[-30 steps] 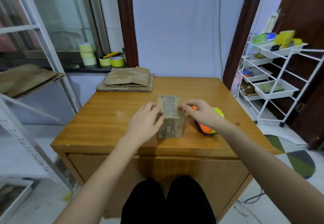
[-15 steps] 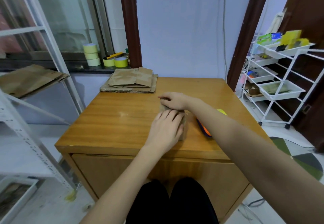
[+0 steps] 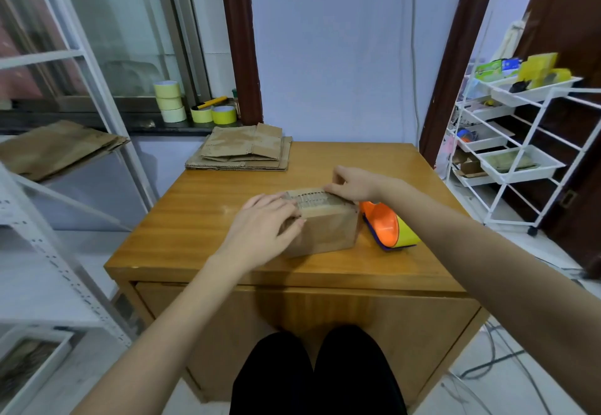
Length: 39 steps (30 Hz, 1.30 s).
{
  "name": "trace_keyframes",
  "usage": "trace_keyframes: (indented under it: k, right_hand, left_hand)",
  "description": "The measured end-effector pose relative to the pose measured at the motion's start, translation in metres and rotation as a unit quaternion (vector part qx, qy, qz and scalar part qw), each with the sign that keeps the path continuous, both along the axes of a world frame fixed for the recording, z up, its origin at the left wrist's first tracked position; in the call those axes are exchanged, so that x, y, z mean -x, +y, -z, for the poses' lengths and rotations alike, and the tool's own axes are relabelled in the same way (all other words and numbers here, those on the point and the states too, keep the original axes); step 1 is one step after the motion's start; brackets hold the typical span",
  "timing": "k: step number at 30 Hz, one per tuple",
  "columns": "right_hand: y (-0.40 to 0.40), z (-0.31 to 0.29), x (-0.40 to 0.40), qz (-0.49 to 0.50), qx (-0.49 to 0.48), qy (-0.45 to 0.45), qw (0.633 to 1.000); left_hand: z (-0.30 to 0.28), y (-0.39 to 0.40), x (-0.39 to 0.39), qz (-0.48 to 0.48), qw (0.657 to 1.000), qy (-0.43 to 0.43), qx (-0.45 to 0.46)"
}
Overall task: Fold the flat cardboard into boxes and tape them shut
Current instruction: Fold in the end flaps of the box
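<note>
A small brown cardboard box lies on the wooden table, its top face covered with tape strips. My left hand rests over the box's left end, fingers spread and fairly straight across the top and front. At the far top edge, my right hand presses down with its fingertips. An orange and yellow tape dispenser lies just right of the box. A stack of flat cardboard sits at the table's far left corner.
Several tape rolls and a yellow utility knife stand on the window ledge. More flat cardboard lies on a metal shelf at left. A white wire rack with trays stands to the right.
The box was turned from lengthwise to sideways on the table. My right hand moved from the box's right side across to its far top edge, and my left hand shifted onto its left end.
</note>
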State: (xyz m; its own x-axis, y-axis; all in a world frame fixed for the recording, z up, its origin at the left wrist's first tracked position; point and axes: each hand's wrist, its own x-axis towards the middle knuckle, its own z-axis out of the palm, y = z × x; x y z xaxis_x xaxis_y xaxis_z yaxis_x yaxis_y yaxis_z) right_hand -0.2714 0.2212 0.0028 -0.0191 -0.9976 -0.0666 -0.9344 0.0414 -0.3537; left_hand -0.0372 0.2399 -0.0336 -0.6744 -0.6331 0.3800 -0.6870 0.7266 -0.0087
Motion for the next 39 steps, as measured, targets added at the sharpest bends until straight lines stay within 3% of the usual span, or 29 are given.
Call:
trace_keyframes:
  k: [4,10,20,31,36,39]
  right_hand:
    - [0.012,-0.007,0.007,0.021,-0.038,-0.039,0.998]
    - [0.033,-0.014,0.004,-0.015,-0.135,-0.007,0.991]
    - [0.057,-0.011,-0.024,-0.068,-0.083,0.162,0.981]
    - [0.059,-0.004,-0.028,-0.019,-0.038,0.255,0.966]
    - [0.067,0.001,-0.028,0.018,0.069,0.315,0.946]
    - [0.085,0.007,-0.020,0.058,0.187,0.261,0.945]
  left_hand:
    - [-0.009,-0.016,-0.005,-0.045,0.998,-0.031,-0.028]
    - [-0.020,-0.040,0.011,-0.086,0.992,-0.062,-0.069]
    - [-0.014,-0.070,0.061,-0.079,0.987,-0.055,-0.130]
    - [-0.010,-0.058,0.070,-0.126,0.986,-0.039,-0.099]
    - [-0.008,-0.052,0.064,-0.124,0.981,0.054,-0.136]
    - [-0.013,-0.038,0.058,-0.109,0.979,0.123,-0.119]
